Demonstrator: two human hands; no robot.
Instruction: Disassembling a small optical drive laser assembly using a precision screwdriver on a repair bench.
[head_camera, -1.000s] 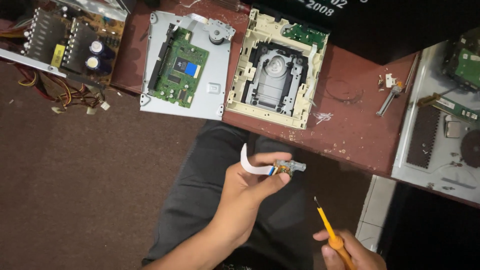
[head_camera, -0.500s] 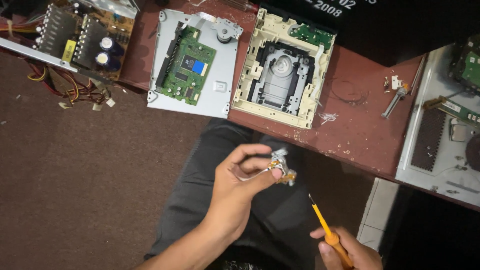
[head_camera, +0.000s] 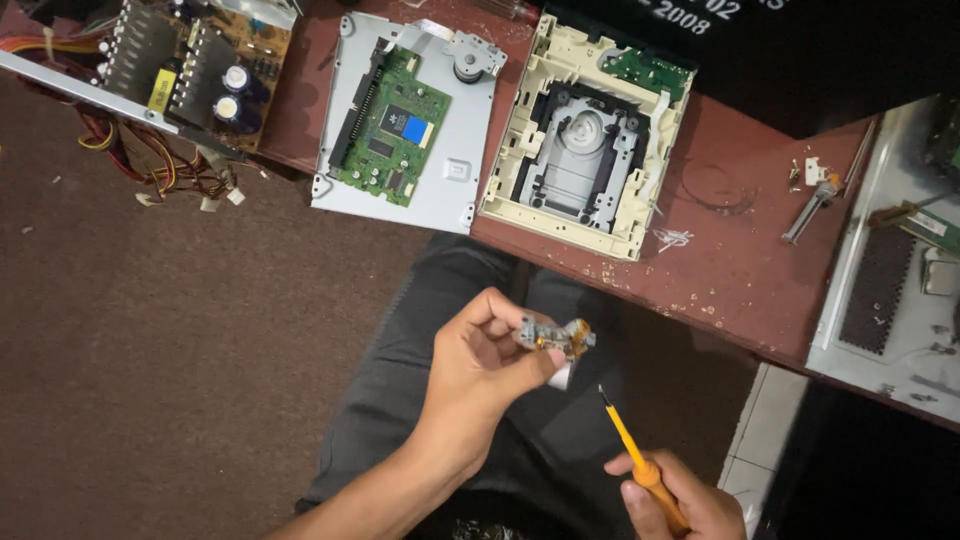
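The left hand pinched a small part between its fingertips. The right hand gripped a screwdriver, tip just below the part.

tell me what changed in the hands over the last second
The left hand turned the small metal part, so its white ribbon cable, which curled up before, now sits tucked beneath. The right hand keeps the yellow screwdriver pointed up at it. The drive parts on the table stayed put.

Two hands; one screwdriver; one small drive part; two green circuit boards.
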